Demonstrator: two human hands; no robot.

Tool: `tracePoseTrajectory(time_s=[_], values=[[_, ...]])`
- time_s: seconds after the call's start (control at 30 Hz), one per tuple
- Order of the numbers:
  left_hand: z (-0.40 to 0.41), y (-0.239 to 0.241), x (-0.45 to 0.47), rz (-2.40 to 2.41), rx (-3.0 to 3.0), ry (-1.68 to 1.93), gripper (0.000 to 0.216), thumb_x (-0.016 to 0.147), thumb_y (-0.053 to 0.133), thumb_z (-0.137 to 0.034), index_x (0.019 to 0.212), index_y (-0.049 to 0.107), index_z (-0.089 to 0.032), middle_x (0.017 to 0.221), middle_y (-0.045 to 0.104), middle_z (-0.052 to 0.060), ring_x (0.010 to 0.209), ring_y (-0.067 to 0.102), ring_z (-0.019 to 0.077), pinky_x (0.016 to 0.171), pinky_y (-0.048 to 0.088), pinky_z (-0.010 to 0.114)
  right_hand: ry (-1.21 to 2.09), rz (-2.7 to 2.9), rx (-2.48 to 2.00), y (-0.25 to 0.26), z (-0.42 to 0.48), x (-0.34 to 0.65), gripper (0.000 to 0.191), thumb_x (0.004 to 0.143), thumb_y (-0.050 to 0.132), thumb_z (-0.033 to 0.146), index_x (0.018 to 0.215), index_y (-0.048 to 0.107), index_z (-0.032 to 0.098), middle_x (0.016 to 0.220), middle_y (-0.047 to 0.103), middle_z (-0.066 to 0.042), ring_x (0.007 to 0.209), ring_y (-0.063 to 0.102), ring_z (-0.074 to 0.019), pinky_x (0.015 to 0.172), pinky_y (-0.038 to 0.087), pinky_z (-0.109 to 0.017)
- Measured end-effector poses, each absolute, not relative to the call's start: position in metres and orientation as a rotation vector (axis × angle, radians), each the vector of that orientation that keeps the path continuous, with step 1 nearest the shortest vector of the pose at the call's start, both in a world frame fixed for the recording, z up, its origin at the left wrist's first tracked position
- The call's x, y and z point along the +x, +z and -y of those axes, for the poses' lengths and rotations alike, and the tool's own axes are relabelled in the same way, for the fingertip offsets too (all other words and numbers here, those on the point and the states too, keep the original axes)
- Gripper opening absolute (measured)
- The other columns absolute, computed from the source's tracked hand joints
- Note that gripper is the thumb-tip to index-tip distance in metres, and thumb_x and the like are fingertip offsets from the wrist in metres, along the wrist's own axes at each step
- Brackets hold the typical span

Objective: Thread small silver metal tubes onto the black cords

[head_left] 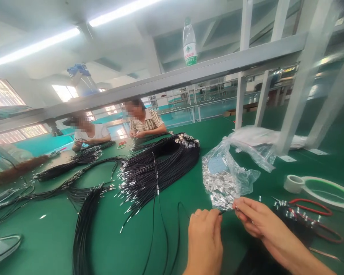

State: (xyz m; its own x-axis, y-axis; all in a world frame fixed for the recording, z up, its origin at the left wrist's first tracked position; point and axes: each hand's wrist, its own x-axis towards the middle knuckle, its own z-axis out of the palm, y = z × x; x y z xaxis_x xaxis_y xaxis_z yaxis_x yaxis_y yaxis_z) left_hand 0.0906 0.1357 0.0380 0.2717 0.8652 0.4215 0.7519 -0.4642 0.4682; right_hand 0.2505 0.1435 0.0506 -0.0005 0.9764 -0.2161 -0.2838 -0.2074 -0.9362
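My left hand is closed in a pinch on a thin black cord, whose end sticks out towards the right. Close beside it, my right hand pinches a small metal piece, mostly hidden by the fingertips. Just beyond both hands lies an opened clear plastic bag full of small silver metal tubes. Left of the hands, one long cord with metal fittings runs over a large bundle of black cords with silver ends.
More cord bundles cover the left of the green table. Pliers with red handles, loose metal bits and tape rolls lie at right. A grey shelf frame carries a bottle. Two people work opposite.
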Motion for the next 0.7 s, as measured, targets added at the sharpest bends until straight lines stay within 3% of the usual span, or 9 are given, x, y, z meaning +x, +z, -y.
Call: tracePoseTrajectory(time_s=[0.4,0.6,0.7], values=[[-0.135,0.032,0.091,-1.561,2.504,0.957,0.022,0.091,0.046,-0.011,0.089,0.065,-0.023,0.076,0.066,0.002,0.073,0.058,0.0217,0.066,0.039,0.032,1.381,1.055,-1.298,0.049,-0.146,0.249,0.060,0.061,0.064,0.076,0.069,0.048,0.019,0.057,0.036,0.006,0.048,0.020,-0.0082,0.047,0.011,-0.026],[-0.133,0.034,0.092,-1.610,2.485,0.883,0.024,0.092,0.046,-0.012,0.091,0.066,-0.024,0.076,0.066,0.003,0.074,0.058,0.0218,0.067,0.040,0.032,0.937,1.384,-1.406,0.040,-0.148,0.254,0.050,0.077,0.047,0.067,0.065,0.051,0.019,0.057,0.039,0.002,0.056,0.035,-0.0139,0.053,0.026,-0.028],[-0.134,0.034,0.093,-1.611,2.472,0.845,0.024,0.092,0.045,-0.013,0.089,0.066,-0.023,0.078,0.067,0.003,0.076,0.059,0.0223,0.068,0.041,0.034,0.953,1.404,-1.409,0.040,-0.148,0.254,0.049,0.077,0.045,0.068,0.065,0.050,0.020,0.057,0.039,0.002,0.055,0.035,-0.0148,0.052,0.026,-0.029]])
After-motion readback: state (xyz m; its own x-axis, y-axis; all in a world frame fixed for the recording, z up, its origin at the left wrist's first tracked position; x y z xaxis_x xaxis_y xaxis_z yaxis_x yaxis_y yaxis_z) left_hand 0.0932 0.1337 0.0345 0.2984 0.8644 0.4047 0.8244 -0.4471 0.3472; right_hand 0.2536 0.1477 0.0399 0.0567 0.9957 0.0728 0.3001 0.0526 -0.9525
